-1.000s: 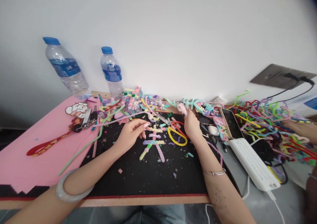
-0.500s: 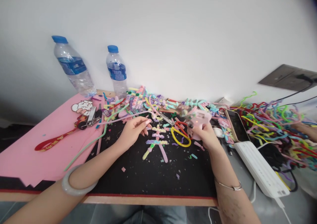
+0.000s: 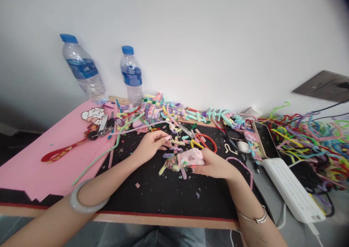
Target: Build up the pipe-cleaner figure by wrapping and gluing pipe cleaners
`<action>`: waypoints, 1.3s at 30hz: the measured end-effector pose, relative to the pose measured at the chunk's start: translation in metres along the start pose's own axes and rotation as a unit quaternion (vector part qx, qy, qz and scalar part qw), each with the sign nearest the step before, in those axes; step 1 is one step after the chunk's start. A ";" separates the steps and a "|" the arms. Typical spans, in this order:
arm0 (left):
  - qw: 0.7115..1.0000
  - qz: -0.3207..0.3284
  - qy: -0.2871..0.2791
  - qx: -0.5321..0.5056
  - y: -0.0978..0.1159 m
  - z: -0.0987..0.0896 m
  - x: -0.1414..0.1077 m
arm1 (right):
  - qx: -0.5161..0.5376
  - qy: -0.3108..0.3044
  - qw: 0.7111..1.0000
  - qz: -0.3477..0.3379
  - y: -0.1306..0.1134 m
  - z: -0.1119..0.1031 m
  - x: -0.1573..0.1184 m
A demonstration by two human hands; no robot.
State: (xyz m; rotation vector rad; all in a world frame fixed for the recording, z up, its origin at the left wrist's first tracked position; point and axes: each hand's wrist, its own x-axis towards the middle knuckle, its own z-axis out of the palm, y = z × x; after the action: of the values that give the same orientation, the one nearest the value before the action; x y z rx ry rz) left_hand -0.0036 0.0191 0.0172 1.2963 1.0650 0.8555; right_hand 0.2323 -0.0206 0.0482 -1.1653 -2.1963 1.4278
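Note:
A pastel pipe-cleaner figure [image 3: 174, 150] with short cross-bars and two splayed ends lies on the black mat [image 3: 152, 196]. My left hand [image 3: 152, 147] is at its upper left, thumb and forefinger brought together by the end of a cross-bar; what they pinch, if anything, is hidden. My right hand [image 3: 215, 163] grips a pink glue gun [image 3: 192, 156] with a small red light. Its crusted, brownish tip points left, over the figure's lower part and partly covering it. Behind my right hand lie scissors [image 3: 207, 142] with red and yellow handles.
Pipe-cleaner pieces [image 3: 155, 110] are heaped along the wall. Two bottles [image 3: 131, 76] stand behind, near pink sheets [image 3: 65, 141] carrying a red-strapped keyring [image 3: 64, 150]. On the right are a phone [image 3: 264, 139], white power strip [image 3: 293, 190] and a tangle of coloured pipe cleaners [image 3: 321, 138].
My right hand has brought the glue gun left and down, from beside the scissors to over the figure's lower part. My left hand has stayed close to the figure's upper left.

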 end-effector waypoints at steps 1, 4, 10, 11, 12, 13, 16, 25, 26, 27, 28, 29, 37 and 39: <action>1.000 0.000 -0.002 0.001 0.000 0.000 0.000 | -0.009 0.001 1.000 0.002 0.000 0.001 0.001; 1.000 -0.002 -0.010 0.000 -0.002 0.000 0.000 | -0.043 -0.003 0.999 0.017 0.000 0.003 0.003; 1.000 -0.004 -0.025 -0.010 -0.007 0.001 0.001 | -0.087 0.001 0.996 0.027 0.002 0.005 0.004; 1.000 -0.004 -0.026 -0.008 -0.007 0.001 0.001 | -0.086 0.001 0.996 0.026 0.002 0.005 0.004; 1.000 -0.004 -0.026 -0.007 -0.007 0.001 0.001 | -0.086 0.000 0.996 0.026 0.002 0.006 0.004; 1.000 -0.004 -0.027 -0.005 -0.007 0.001 0.001 | -0.086 0.000 0.996 0.027 0.002 0.006 0.003; 1.000 -0.005 -0.031 -0.003 -0.007 0.001 0.001 | -0.092 -0.004 0.995 0.030 0.003 0.006 0.003; 0.999 -0.002 -0.033 0.007 -0.007 0.000 0.001 | -0.109 -0.015 0.993 0.030 0.004 0.004 0.004; 0.999 -0.003 -0.033 0.006 -0.007 0.000 0.001 | -0.110 -0.016 0.993 0.029 0.004 0.004 0.004; 0.999 -0.004 -0.033 0.004 -0.007 0.000 0.001 | -0.110 -0.016 0.993 0.029 0.003 0.004 0.004; 0.999 -0.003 -0.033 0.002 -0.007 0.000 0.001 | -0.113 -0.014 0.993 0.030 0.002 0.004 0.004; 0.999 -0.002 -0.034 0.001 -0.008 0.000 0.001 | -0.116 -0.012 0.993 0.032 0.002 0.004 0.004; 0.999 -0.004 -0.035 0.001 -0.010 0.001 0.002 | -0.143 -0.003 0.989 0.044 -0.001 0.005 0.003; 0.999 -0.005 -0.036 0.001 -0.009 0.001 0.002 | -0.146 -0.001 0.988 0.043 -0.002 0.006 0.003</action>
State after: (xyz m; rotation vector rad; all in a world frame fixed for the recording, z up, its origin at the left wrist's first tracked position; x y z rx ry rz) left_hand -0.0031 0.0196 0.0076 1.3134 1.0155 0.7942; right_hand 0.2261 -0.0222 0.0467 -1.3666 -2.4437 1.1624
